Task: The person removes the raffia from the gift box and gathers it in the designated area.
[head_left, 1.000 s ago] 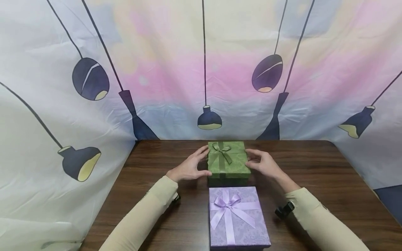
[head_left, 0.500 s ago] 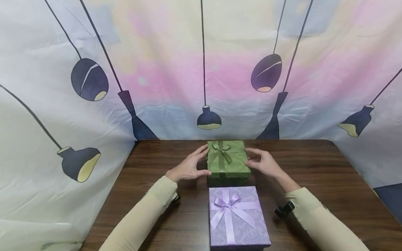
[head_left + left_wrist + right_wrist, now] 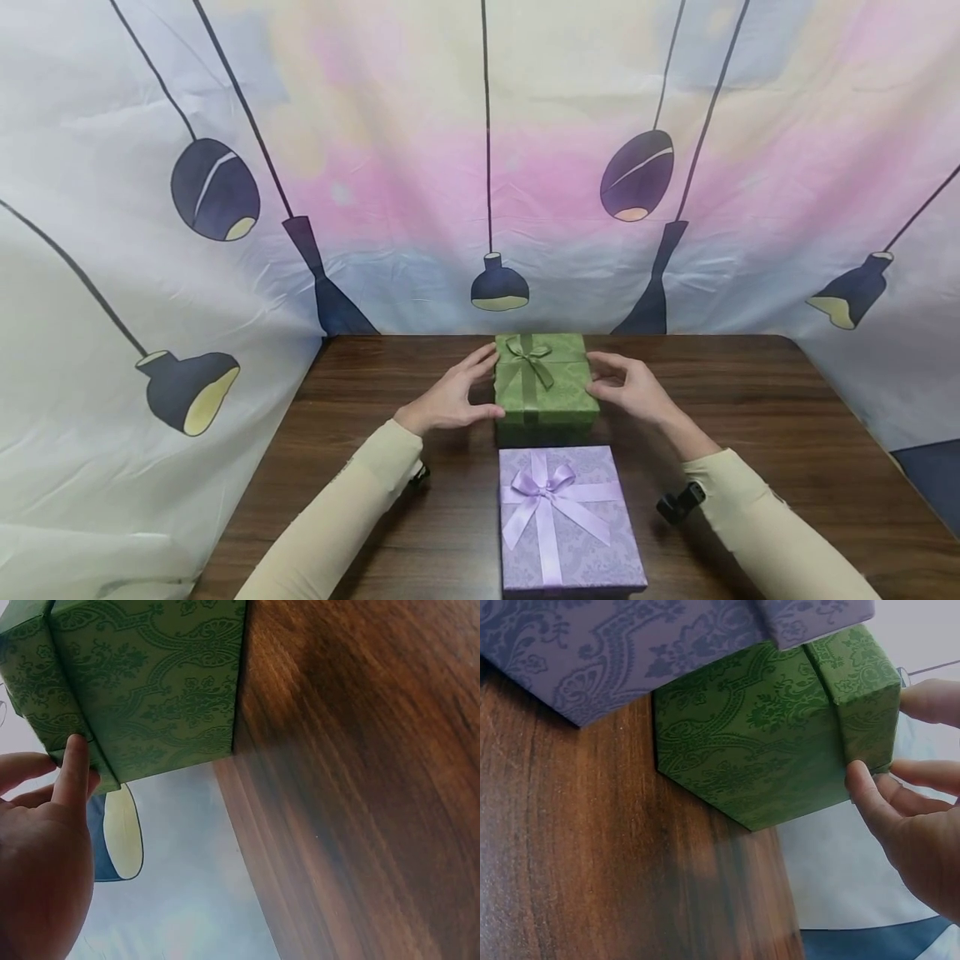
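Note:
A green gift box (image 3: 547,435) with a patterned, ribbon-tied lid (image 3: 562,387) stands near the far edge of the table. My left hand (image 3: 450,402) holds the lid from the left, thumb near its front corner and fingers further back along that side. On the opposite side, my right hand (image 3: 633,392) grips the lid with thumb and fingertips. Both wrist views show fingertips right at the lid's lower edge, above the box body (image 3: 165,712). Directly in front of it lies a lilac gift box (image 3: 570,550), closed and topped with a satin bow.
Dark wood table (image 3: 375,517) lies beneath both boxes. Behind and to the sides hangs a pale curtain (image 3: 405,167) printed with lamps, close to the table's back edge. A black wrist device (image 3: 678,502) sits at my right cuff.
The green lid has risen slightly, its far edge moving up, while the box body stays put. My hands have come up a little with it. The lilac box has not moved.

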Tool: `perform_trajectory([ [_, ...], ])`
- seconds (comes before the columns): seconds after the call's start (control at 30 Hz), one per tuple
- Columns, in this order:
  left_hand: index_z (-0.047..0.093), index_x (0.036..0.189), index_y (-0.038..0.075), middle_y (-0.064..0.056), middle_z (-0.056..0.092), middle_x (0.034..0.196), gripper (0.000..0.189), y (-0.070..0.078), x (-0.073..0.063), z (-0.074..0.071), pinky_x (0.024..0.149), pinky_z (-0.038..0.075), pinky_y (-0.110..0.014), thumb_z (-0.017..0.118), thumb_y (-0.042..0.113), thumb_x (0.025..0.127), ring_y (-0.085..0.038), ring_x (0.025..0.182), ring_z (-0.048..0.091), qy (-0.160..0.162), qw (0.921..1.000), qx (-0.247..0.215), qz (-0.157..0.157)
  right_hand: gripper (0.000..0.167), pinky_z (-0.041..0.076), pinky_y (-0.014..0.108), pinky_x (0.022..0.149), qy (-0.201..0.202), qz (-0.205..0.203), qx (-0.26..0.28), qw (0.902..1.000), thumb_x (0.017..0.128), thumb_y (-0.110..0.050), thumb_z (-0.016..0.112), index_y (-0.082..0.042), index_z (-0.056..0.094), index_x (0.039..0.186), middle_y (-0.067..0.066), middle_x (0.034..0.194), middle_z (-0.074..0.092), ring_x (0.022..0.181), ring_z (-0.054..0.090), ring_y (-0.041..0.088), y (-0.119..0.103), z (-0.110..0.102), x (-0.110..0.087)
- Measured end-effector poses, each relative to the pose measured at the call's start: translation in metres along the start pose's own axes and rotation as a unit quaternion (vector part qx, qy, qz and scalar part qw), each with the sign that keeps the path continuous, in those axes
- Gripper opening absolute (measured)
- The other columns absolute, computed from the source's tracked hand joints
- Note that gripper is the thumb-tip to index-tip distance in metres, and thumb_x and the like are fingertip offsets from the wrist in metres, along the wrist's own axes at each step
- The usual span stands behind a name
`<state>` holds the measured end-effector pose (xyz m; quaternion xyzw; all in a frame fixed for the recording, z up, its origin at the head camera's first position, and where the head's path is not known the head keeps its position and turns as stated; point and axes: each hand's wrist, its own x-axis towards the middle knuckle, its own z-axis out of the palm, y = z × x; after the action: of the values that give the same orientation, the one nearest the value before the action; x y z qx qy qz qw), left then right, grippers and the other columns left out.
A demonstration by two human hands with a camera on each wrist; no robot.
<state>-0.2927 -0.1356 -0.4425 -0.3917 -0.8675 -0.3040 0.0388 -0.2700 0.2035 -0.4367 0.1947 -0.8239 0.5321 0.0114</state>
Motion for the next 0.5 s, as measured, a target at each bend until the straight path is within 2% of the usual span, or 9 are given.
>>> perform_trajectory([
  [0.13,0.030,0.151,0.000,-0.012,0.019,0.162,0.108,0.001,0.002,-0.003,0.114,0.034,-0.049,0.057,0.075,0.079,-0.032,0.146,0.027,0.001,1.0000,-0.005,0.001,0.056,0.054,0.020,0.082,0.004,-0.003,0.005,1.0000,0.086,-0.006,0.073,0.007,0.052,0.135,0.029,0.118,0.062,0.104,0.063,0.036,-0.004,-0.002,0.000],
  [0.3,0.030,0.151,0.001,-0.011,0.019,0.162,0.103,0.002,0.003,-0.005,0.114,0.034,-0.048,0.067,0.065,0.080,-0.031,0.146,0.027,0.007,0.9999,-0.008,0.004,0.054,0.055,0.021,0.082,0.011,-0.012,0.007,0.9999,0.086,-0.004,0.072,0.009,0.052,0.134,0.030,0.114,0.063,0.100,0.065,0.030,-0.009,-0.003,-0.001],
  [0.4,0.031,0.151,0.000,-0.011,0.019,0.162,0.100,0.002,0.002,-0.005,0.114,0.035,-0.048,0.072,0.058,0.080,-0.030,0.144,0.032,0.016,0.9997,-0.013,0.013,0.054,0.055,0.019,0.081,0.012,-0.015,0.010,0.9998,0.086,-0.002,0.072,0.010,0.051,0.134,0.031,0.113,0.063,0.098,0.065,0.025,-0.011,-0.003,-0.002],
  [0.5,0.032,0.151,0.000,-0.011,0.021,0.162,0.101,0.002,0.002,-0.005,0.113,0.036,-0.047,0.071,0.060,0.080,-0.030,0.143,0.034,0.025,0.9993,-0.018,0.020,0.054,0.054,0.018,0.080,0.013,-0.014,0.012,0.9997,0.086,-0.003,0.072,0.009,0.052,0.135,0.029,0.114,0.063,0.096,0.065,0.017,-0.013,-0.004,-0.002],
])
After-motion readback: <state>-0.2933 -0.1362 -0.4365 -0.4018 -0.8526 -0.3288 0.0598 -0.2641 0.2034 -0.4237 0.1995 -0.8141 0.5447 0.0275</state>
